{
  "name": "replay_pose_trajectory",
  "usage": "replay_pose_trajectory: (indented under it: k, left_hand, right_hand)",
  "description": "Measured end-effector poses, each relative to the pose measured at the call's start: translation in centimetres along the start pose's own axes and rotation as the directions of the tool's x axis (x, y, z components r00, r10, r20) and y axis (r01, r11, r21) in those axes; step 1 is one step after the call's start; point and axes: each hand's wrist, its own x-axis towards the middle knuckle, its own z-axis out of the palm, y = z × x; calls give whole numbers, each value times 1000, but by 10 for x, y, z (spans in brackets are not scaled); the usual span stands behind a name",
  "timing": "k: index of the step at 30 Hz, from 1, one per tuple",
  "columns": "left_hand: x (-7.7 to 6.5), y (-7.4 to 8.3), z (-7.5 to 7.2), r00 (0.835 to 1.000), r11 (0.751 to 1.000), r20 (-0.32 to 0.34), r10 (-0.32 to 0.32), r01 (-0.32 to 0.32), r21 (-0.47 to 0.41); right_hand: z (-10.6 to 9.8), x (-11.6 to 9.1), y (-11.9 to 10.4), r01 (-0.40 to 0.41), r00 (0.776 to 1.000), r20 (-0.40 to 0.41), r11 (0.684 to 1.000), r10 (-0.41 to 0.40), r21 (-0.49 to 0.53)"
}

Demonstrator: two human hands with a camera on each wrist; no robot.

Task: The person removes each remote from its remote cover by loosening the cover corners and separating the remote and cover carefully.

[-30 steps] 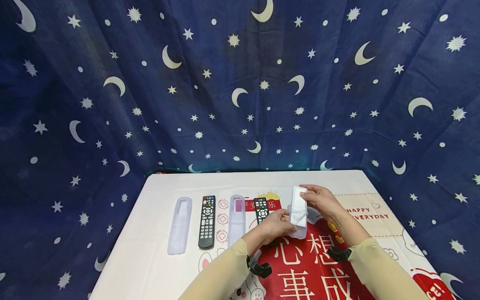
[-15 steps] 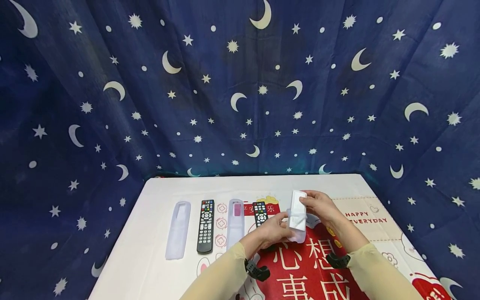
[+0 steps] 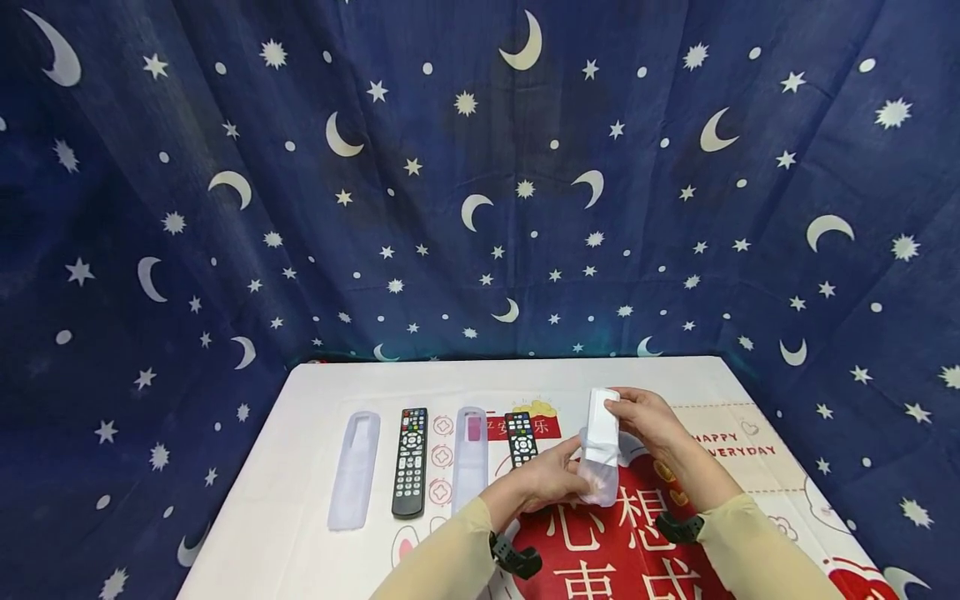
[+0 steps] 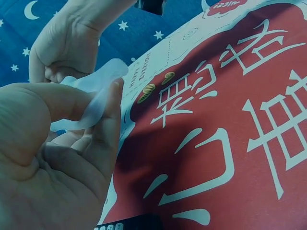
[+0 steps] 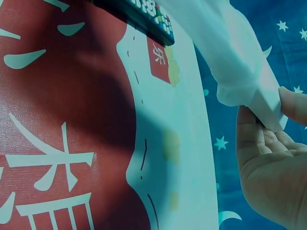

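Between my hands is a slim white remote control (image 3: 602,414), showing no buttons on the side in view. Its lower part sits in a translucent silicone cover (image 3: 600,490). My left hand (image 3: 551,477) grips the cover at its left side; in the left wrist view, thumb and fingers pinch the soft cover (image 4: 100,91). At the upper end, my right hand (image 3: 648,421) holds the white remote with thumb and fingertips, and the right wrist view shows the remote's end (image 5: 268,108) between them. A smaller black remote (image 3: 521,437) lies left of the left hand, its lower part hidden.
To the left on the table (image 3: 292,467) lie a longer black remote (image 3: 409,462) and two more translucent covers, one at the far left (image 3: 354,471) and one in the middle (image 3: 470,458). A star-and-moon curtain (image 3: 480,208) hangs around the table.
The cover's lower end now reaches further below the white remote than before. Both hands keep their hold. The head view has shifted slightly, so the table sits lower in it.
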Motion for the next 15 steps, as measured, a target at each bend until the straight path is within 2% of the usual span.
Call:
replay_pose_trajectory:
  k: [5, 8, 11, 15]
  left_hand:
    - [-1, -2, -1, 1000, 999, 27, -9, 10, -37]
    - [-1, -4, -2, 1000, 1000, 25, -10, 10, -28]
    - [0, -3, -3, 1000, 1000, -16, -10, 10, -11]
    - [3, 0, -3, 991, 1000, -130, 1, 3, 27]
  right_hand:
    - [3, -1, -3, 13, 1000, -2, 1000, -13, -9]
    - [4, -2, -2, 17, 1000, 9, 1000, -16, -15]
    - [3, -3, -2, 12, 1000, 1, 999, -12, -33]
    - [2, -3, -4, 9, 1000, -10, 999, -9, -50]
